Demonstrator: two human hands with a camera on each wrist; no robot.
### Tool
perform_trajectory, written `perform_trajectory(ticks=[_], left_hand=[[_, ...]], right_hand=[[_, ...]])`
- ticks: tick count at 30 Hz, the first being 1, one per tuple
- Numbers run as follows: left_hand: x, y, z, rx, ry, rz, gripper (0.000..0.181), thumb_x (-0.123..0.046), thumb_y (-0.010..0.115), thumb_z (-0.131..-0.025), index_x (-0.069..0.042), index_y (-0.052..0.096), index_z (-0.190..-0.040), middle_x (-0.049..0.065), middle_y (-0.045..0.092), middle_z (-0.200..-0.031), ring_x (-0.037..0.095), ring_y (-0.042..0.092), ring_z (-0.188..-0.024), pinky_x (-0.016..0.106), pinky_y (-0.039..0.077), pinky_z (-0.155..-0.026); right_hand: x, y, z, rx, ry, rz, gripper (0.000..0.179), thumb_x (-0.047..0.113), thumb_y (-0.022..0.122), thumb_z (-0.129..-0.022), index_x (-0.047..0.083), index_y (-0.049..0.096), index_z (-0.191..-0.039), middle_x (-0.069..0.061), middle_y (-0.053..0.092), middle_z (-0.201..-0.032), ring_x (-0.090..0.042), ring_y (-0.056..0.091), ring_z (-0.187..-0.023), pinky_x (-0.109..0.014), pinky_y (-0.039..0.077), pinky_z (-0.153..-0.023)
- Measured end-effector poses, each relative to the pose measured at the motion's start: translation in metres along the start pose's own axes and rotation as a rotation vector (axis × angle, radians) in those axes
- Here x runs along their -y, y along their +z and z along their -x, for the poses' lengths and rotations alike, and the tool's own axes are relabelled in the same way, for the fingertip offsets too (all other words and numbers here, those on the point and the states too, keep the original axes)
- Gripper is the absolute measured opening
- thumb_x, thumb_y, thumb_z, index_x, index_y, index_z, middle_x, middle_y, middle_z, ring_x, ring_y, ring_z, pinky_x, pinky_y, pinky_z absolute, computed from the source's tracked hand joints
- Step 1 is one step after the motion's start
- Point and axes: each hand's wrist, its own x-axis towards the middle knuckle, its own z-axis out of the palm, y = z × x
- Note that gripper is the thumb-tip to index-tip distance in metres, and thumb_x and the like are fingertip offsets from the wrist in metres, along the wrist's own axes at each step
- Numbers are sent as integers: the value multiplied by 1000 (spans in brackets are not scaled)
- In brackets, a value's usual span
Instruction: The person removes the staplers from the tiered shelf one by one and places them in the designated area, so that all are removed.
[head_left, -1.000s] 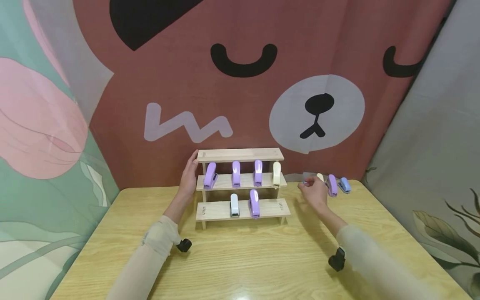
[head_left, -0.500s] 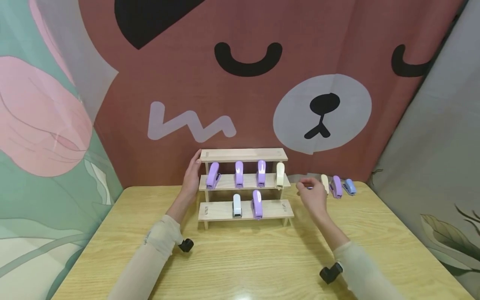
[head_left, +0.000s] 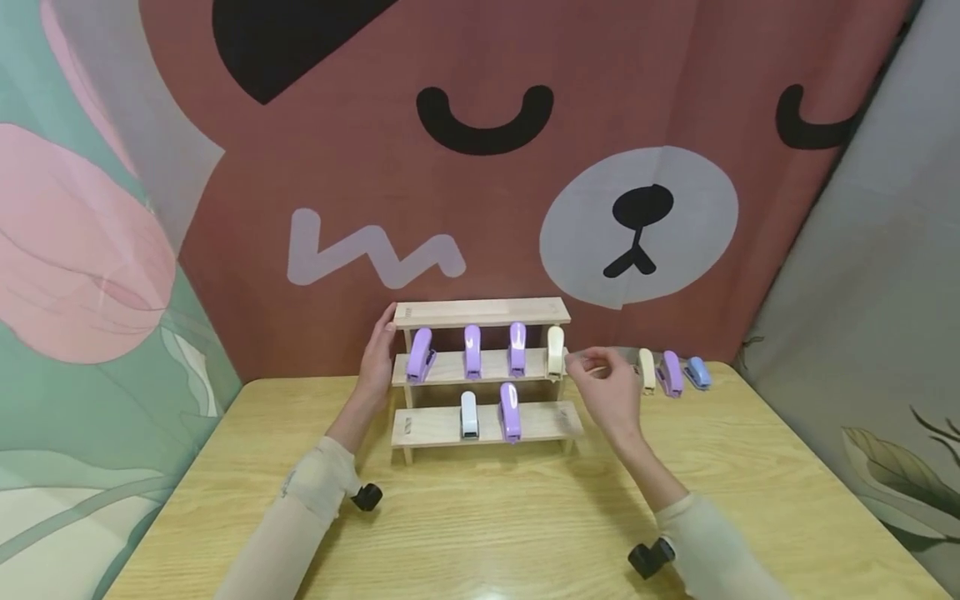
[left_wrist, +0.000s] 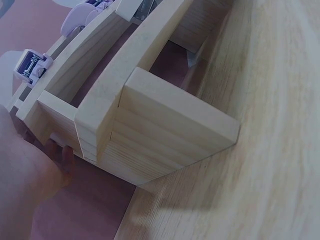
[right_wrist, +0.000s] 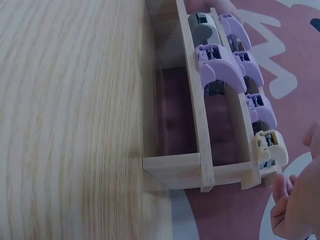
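Observation:
A small three-tier wooden stand [head_left: 487,422] carries mini staplers. My left hand [head_left: 377,360] grips its left end, fingertips against the end panel in the left wrist view. My right hand [head_left: 609,390] is beside its right end with curled fingers, thumb and forefinger close together near a cream stapler [head_left: 555,350]. In the right wrist view its fingertips come right up to the middle tier's end; I cannot tell whether they pinch anything. Purple staplers [head_left: 472,350] line the middle tier. A white stapler [head_left: 468,415] and a purple stapler [head_left: 510,412] sit on the bottom tier.
To the right on the wooden table [head_left: 480,517] stand another cream stapler [head_left: 647,371], another purple stapler [head_left: 671,372] and a blue stapler [head_left: 698,373]. A curtain [head_left: 337,167] with a bear print hangs right behind the table.
My right hand has moved left from beside the loose staplers to the stand's right end. The left hand keeps its grip on the stand, and the staplers keep their places.

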Motion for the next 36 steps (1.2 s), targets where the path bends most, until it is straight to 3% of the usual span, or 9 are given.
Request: perform_trajectory(ticks=[15,25,36], left_hand=[[-2,-3,3,0,-9,-4,52,-47,41,-109,-36,36,-159,-11,29,-163,19,16,-151,50,11,-120],[-5,3,3,19,-18,-26,52,-46,39,-110,-34,34,-160,-12,29,-163,18,15,-150,50,9,-120],[-4,1,3,-3,23,-40,52,-46,39,-110,-33,35,-160,-11,31,-162,19,16,-151,52,8,-120]], right_hand=[[0,18,10,132,-13,31,57,39,85,-84,1,65,-121,-13,64,-98,-23,59,-75,-31,51,-62],[-4,20,15,101,-15,79,51,28,85,-86,-4,66,-121,-13,66,-95,-22,59,-75,-30,50,-65],[-7,26,15,0,-133,52,28,16,84,-83,-1,69,-98,-11,64,-88,-23,60,-76,-31,51,-68]])
